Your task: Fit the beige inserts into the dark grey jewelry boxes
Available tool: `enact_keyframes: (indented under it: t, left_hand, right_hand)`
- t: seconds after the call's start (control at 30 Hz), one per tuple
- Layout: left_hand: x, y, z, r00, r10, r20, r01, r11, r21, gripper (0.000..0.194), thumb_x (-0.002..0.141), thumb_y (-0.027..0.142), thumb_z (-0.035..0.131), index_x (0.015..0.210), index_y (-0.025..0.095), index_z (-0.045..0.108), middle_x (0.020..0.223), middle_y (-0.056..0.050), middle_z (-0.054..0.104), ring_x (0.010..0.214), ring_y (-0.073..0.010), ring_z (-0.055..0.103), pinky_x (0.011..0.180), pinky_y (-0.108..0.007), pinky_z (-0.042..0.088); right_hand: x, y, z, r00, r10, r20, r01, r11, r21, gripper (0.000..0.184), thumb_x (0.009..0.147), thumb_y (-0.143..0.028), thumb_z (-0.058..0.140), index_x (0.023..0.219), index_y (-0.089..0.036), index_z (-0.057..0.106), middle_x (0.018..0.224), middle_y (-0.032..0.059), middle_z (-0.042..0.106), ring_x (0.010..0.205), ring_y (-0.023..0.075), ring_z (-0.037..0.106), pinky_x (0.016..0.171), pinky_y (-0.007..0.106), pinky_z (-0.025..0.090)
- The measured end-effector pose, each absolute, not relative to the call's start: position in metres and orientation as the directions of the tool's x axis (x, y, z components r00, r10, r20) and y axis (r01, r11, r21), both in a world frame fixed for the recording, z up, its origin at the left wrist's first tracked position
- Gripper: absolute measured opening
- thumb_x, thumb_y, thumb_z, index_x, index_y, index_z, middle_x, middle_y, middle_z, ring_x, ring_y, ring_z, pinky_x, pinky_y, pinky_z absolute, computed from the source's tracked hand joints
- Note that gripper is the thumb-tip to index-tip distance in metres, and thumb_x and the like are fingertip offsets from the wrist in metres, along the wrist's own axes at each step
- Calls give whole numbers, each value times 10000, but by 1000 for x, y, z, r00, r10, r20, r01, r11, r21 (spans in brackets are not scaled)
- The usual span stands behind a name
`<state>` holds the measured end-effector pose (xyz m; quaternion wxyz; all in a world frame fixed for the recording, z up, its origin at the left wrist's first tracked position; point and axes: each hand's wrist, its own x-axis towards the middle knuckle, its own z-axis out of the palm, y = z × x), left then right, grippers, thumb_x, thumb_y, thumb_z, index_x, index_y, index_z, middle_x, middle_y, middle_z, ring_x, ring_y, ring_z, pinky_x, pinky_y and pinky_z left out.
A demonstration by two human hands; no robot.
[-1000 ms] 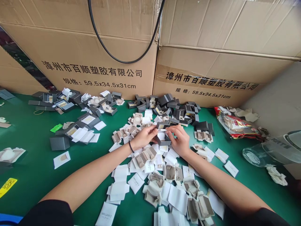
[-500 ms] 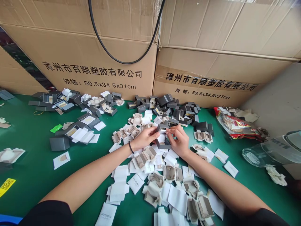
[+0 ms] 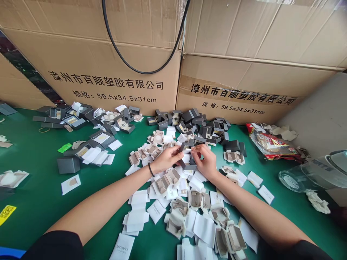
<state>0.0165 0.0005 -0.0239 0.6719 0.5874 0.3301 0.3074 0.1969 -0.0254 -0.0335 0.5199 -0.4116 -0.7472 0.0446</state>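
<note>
While white cards (image 3: 141,216) and beige inserts (image 3: 230,238) litter the mat (image 3: 40,202) near me, my left hand (image 3: 166,159) and right hand (image 3: 207,162) pinch one grey box (image 3: 188,164) together mid-table, steadying it; beyond, more boxes (image 3: 206,130), then cartons (image 3: 108,72).

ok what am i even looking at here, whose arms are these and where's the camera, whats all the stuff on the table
There is no machine: these are a person's two bare arms. The single camera sits on their head, looking forward and down, so the arms come in from the bottom edge. The left hand and right hand meet over a small grey box and both hold it. On the green table lie piles of grey boxes, white cards and beige inserts. Big cartons stand behind; a glass jar lies at the right.
</note>
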Motion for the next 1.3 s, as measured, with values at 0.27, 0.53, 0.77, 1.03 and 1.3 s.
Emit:
enact_keyframes:
  t: [0.27, 0.53, 0.77, 1.03, 1.3]
  left_hand:
    - [17, 0, -24, 601, 795, -78, -39, 127, 991, 426, 769, 431, 594, 1114, 184, 555, 828, -20, 587, 696, -134, 595, 638, -253, 505]
    - [18, -1, -22, 580, 812, -66, -82, 138, 987, 405, 752, 418, 614, 1085, 191, 585, 754, -10, 590, 641, -132, 585, 622, -265, 504]
    - [18, -2, -22, 571, 818, -69, -43, 114, 992, 402, 739, 437, 618, 1034, 166, 588, 762, -17, 588, 627, -133, 583, 604, -267, 497]
    - [20, -1, -30, 516, 857, 1, 30, -19, 999, 353, 776, 491, 549, 903, 163, 522, 710, 4, 522, 595, -117, 525, 525, -224, 430]
    - [18, -1, -28, 499, 856, 134, 97, -209, 973, 325, 825, 467, 486, 931, 165, 541, 838, -36, 605, 827, -179, 560, 761, -268, 427]
  right_hand:
    - [195, -29, -31, -97, 683, 724, 597, 622, -506, 94, 853, -134, 481, 832, -201, 544, 765, 27, 574, 672, 138, 535, 597, 266, 436]
    - [195, -29, -30, -102, 687, 720, 607, 616, -502, 98, 867, -171, 456, 823, -205, 536, 760, 38, 569, 700, 158, 550, 602, 285, 447]
    - [197, -26, -34, -107, 703, 704, 598, 611, -519, 81, 860, -195, 495, 818, -206, 564, 767, 33, 598, 635, 140, 544, 568, 272, 444]
    - [196, -27, -35, -161, 665, 730, 567, 668, -483, 91, 863, -174, 479, 835, -199, 562, 767, 44, 592, 682, 147, 569, 589, 268, 462]
    - [192, -27, -38, -31, 795, 606, 495, 539, -682, 138, 846, -259, 518, 956, -209, 452, 715, -7, 562, 583, 111, 523, 548, 234, 466]
